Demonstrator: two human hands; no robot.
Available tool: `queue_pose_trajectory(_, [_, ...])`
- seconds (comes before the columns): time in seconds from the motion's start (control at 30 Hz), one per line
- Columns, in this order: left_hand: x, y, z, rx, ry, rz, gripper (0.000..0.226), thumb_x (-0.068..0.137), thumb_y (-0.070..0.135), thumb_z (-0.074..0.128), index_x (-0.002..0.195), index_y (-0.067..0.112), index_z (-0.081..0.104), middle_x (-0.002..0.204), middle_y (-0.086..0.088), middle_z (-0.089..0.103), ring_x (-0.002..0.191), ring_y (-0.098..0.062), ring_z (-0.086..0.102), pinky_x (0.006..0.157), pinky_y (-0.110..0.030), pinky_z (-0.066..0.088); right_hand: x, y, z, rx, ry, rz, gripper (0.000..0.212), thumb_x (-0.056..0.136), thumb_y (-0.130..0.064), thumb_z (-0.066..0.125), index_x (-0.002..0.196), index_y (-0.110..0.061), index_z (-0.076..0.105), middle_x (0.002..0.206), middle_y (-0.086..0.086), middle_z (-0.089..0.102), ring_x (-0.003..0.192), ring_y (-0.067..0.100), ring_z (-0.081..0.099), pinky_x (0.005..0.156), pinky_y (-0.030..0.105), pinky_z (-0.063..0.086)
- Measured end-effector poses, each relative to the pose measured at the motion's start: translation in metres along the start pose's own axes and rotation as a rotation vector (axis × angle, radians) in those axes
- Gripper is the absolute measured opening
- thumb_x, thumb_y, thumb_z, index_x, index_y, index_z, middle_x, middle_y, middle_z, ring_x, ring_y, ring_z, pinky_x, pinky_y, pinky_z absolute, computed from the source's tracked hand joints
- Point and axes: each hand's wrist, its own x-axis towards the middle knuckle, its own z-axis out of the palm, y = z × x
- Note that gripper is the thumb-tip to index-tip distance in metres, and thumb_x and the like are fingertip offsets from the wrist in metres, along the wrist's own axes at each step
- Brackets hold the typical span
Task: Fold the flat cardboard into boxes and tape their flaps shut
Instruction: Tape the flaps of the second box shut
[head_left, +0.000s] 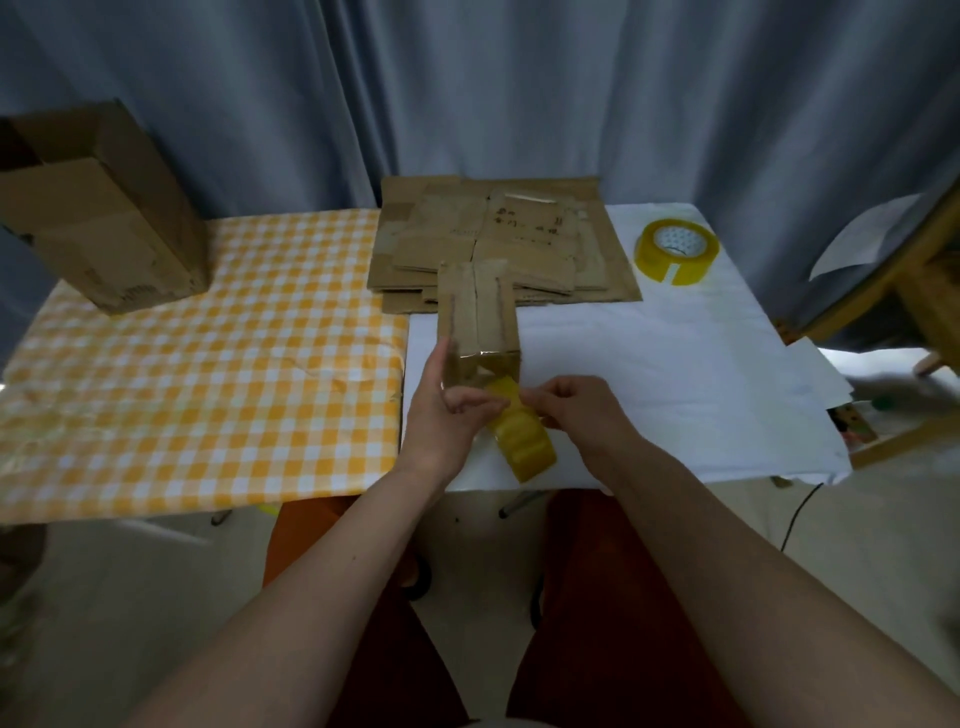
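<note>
Two hands meeting over a yellow tape roll (522, 441), right hand (576, 410) pinching its strip, left hand (447, 410) bracing the small box (478, 325) with straight fingers, forearms stretched forward, flat cardboard stack (498, 239) beyond, spare tape roll (675, 249) far right.

Both bare forearms reach forward, left grip (445, 402) fingers extended, right grip (569, 408) fingers curled.
</note>
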Motion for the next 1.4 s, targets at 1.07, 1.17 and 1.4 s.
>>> queue_pose_trajectory(1.07, [0.016,-0.01,0.013,0.067,0.047,-0.001,0.084,0.086,-0.008,0.062,0.152,0.018,0.018,0.08,-0.003,0.071,0.093,-0.015,0.068,0.095,-0.034,0.051,0.004,0.002,0.015,-0.399,0.133,-0.445,0.035,0.089,-0.007,0.059,0.122,-0.019,0.062,0.089,-0.007,0.062,0.086,0.01,0.057,0.08,0.022,0.045])
queue_pose_trajectory(1.17, [0.017,-0.008,0.013,0.093,0.035,-0.008,0.09,0.081,-0.011,0.066,0.152,0.017,0.019,0.079,-0.002,0.07,0.088,-0.012,0.068,0.09,-0.03,0.053,0.006,0.001,0.014,-0.413,0.153,-0.446,0.031,0.087,-0.009,0.063,0.115,-0.02,0.055,0.083,-0.011,0.06,0.078,0.005,0.057,0.075,0.021,0.046])
queue_pose_trajectory(1.4, [0.018,-0.005,0.021,0.298,0.143,0.032,0.086,0.074,0.004,0.079,0.146,0.019,0.034,0.081,-0.007,0.067,0.083,-0.015,0.066,0.086,-0.028,0.053,-0.001,-0.003,0.013,-0.6,0.056,-0.552,0.022,0.093,-0.01,0.052,0.115,-0.014,0.052,0.104,0.004,0.063,0.094,0.016,0.059,0.082,0.031,0.05])
